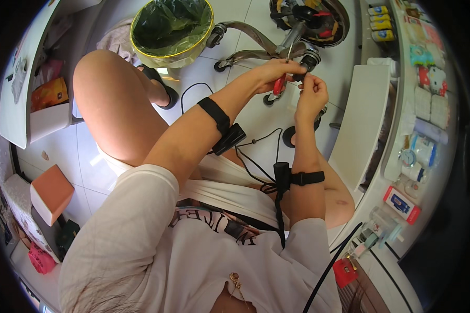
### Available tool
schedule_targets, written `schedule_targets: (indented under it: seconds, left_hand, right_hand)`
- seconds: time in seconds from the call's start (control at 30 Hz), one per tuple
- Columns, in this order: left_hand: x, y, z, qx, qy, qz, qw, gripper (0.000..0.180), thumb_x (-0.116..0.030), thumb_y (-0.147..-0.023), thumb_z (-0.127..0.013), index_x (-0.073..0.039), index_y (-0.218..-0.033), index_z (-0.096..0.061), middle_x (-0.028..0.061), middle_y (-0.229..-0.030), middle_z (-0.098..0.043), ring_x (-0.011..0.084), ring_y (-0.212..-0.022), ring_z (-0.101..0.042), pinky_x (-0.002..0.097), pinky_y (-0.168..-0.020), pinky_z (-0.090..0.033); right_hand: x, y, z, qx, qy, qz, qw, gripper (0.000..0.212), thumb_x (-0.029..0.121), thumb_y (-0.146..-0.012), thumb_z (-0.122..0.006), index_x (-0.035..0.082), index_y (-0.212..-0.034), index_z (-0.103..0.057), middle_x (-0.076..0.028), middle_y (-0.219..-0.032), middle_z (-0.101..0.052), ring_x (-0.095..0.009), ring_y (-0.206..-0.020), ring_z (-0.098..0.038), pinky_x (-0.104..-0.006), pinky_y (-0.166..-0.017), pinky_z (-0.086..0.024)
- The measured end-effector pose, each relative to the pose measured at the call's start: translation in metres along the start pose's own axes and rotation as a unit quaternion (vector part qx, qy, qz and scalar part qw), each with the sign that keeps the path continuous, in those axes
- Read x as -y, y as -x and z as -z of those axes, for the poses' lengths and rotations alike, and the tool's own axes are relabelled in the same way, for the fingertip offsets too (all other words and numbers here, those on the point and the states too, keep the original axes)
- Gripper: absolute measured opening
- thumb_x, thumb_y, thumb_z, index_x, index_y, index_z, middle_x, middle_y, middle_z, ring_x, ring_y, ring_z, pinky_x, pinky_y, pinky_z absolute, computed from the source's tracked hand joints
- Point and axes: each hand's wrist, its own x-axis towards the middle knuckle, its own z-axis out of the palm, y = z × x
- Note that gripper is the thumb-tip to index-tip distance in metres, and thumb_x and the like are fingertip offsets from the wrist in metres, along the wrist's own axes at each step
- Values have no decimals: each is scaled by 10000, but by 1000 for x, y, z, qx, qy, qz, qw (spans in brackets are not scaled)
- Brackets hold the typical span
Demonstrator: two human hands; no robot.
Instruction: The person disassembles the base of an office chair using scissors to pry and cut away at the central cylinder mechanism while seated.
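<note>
A metal swivel-chair base (pixel 245 53) with black casters lies in front of me. My left hand (pixel 278 74) is closed on a red-handled tool (pixel 279 86). Its thin metal tip points up beside one chair leg, and the grip hides its exact kind. My right hand (pixel 312 98) is closed in a pinch just to the right, its fingertips almost meeting the left hand's. Both sets of fingers are at a black caster (pixel 310 59) on the leg's near end. Whatever the right fingers pinch is too small to make out.
A yellow-rimmed bin (pixel 172 58) with a dark liner stands at the far left. White shelving with packages and a red-and-blue box (pixel 402 204) runs along the right. An orange-topped stool (pixel 53 192) is at the left. Black cables (pixel 256 141) hang between my forearms.
</note>
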Motion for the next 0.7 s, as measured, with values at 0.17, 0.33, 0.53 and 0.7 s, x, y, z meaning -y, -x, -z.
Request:
schedule_targets:
  seconds: [0.17,0.33,0.53,0.7]
  left_hand:
    - [0,-4,2,-75,-109,28,991,488,-361,-677,-739,-12,-973,-570,34,-819,-561,111,-665,-481,236,-491,-386]
    - [4,0,28,-76,-294,-46,952,586,-272,-652,-774,-16,-1105,-506,33,-864,-553,132,-804,-531,240,-680,-426]
    - [0,10,32,-96,-245,39,964,595,-295,-649,-758,-35,-1123,-510,27,-924,-567,130,-821,-513,241,-628,-393]
    - [-11,5,48,-127,-199,-1,972,486,-344,-659,-747,-98,-1033,-560,-9,-930,-560,112,-763,-480,241,-588,-356]
  right_hand:
    - [2,-3,2,19,-59,-62,996,272,286,-873,-567,16,-842,-562,-41,-728,-571,-80,-616,-510,-186,-473,-352]
    - [15,-2,0,85,-71,-146,983,392,439,-871,-513,50,-898,-552,-47,-812,-588,-106,-663,-535,-208,-483,-361]
    - [4,-1,1,171,-1,-169,971,394,369,-838,-580,24,-1018,-523,-52,-879,-594,-112,-707,-561,-214,-493,-363]
    - [-88,-22,50,168,308,-161,922,395,252,-817,-613,26,-1122,-506,-55,-930,-593,-110,-814,-567,-229,-586,-384]
